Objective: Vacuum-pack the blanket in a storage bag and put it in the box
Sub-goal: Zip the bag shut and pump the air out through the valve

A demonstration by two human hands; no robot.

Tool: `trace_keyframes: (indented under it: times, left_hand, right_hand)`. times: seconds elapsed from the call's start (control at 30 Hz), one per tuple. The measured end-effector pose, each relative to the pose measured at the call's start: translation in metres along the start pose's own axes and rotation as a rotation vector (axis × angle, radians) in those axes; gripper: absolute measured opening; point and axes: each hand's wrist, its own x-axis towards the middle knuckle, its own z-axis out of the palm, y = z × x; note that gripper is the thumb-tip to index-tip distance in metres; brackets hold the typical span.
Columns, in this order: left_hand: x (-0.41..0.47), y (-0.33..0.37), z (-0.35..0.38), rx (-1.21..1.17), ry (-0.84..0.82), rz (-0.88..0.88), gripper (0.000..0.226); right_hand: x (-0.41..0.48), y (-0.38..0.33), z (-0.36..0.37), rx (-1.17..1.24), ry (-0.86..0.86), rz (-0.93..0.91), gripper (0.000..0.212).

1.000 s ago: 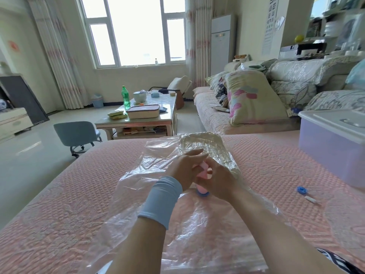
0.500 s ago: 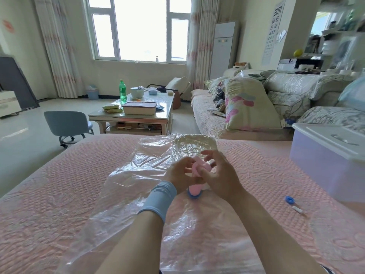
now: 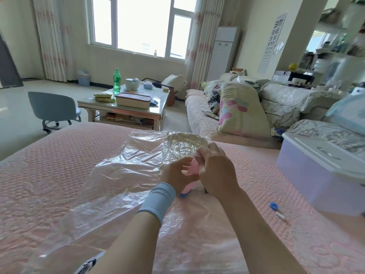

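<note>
Storage bag (image 3: 118, 175) lies flat on a bed (image 3: 59, 165) with the box (image 3: 316, 175) to its right, and at its middle the left hand (image 3: 174, 175) and right hand (image 3: 215, 173) curl their fingers round a pink pump (image 3: 192, 167) on its valve (image 3: 184, 194); tilting it could break the seal.

Left of frame: bed (image 3: 49, 175) free, only flat bag (image 3: 126, 175) on it. Centre taken: left hand (image 3: 175, 175) and right hand (image 3: 215, 175) grip pump (image 3: 192, 167). Right edge: lidded box (image 3: 316, 175) blocks. Blue cap (image 3: 274, 206), white stick (image 3: 280, 215) just beside it.

The wall eye chart (image 3: 273, 39) shows tumbling E marks (smaller rows unreadable).
</note>
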Motion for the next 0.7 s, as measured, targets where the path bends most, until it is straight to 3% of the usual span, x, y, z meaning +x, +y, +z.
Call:
trace_keyframes:
  times: [0.2,0.3,0.37,0.53,0.6,0.7]
  left_hand:
    - [0.003,-0.004,-0.002,0.009,-0.005,-0.006,0.047]
    - [0.004,-0.004,-0.003,0.011,-0.038,-0.024,0.044]
    - [0.005,-0.005,-0.003,0.009,-0.042,-0.023,0.041]
    - [0.004,-0.003,0.000,-0.052,-0.037,-0.017,0.040]
    - [0.003,-0.004,0.000,-0.039,-0.033,-0.008,0.041]
    - [0.002,-0.005,-0.001,0.002,-0.031,-0.016,0.045]
  right_hand:
    - [0.011,-0.001,-0.030,0.074,0.288,-0.275,0.020]
    - [0.013,-0.003,-0.036,0.145,0.439,-0.308,0.014]
    - [0.015,-0.002,-0.025,0.136,0.388,-0.282,0.018]
    - [-0.001,0.010,0.013,0.073,-0.065,-0.109,0.035]
    - [0.001,0.008,0.008,0.053,-0.052,-0.111,0.028]
    - [0.011,-0.001,-0.019,0.062,0.114,-0.150,0.021]
